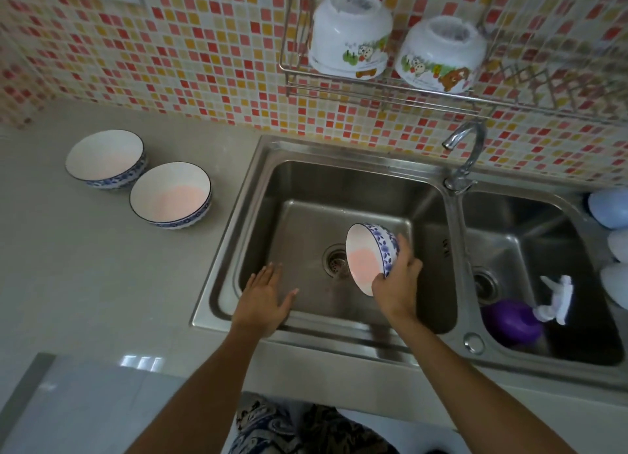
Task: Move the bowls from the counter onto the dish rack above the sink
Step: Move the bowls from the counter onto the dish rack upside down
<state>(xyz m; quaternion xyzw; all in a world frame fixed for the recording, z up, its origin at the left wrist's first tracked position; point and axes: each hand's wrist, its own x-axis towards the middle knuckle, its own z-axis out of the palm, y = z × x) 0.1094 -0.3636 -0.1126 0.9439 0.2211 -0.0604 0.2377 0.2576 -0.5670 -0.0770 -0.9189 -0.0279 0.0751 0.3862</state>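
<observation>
From the head camera, the right hand [396, 283] sits just right of the frame's centre, over the large left basin of the steel sink [258, 168]. Its fingers are wrapped round the outside of a blue-patterned bowl [370, 256], thumb side near the lower rim, and the bowl is tipped on its side so its white inside faces left toward the drain [336, 260].

The left hand [266, 297] is lower centre-left, flat and spread with the fingers apart, holding nothing; it is over the front left corner of the same basin, and whether it touches the steel cannot be told.

Two more blue-rimmed bowls stand upright on the grey counter [85, 266] at centre left: the far bowl [106, 159] and the near bowl [171, 195], just beside each other, well apart from the sink edge.

At the upper right, a wire dish rack [339, 86] hangs on the mosaic tile wall and holds two white cartoon-printed bowls upside down, the left one [350, 35] and the right one [438, 56], side by side.

A curved tap [465, 154] stands between the basins. In the small right basin lies a purple spray bottle [516, 321].
</observation>
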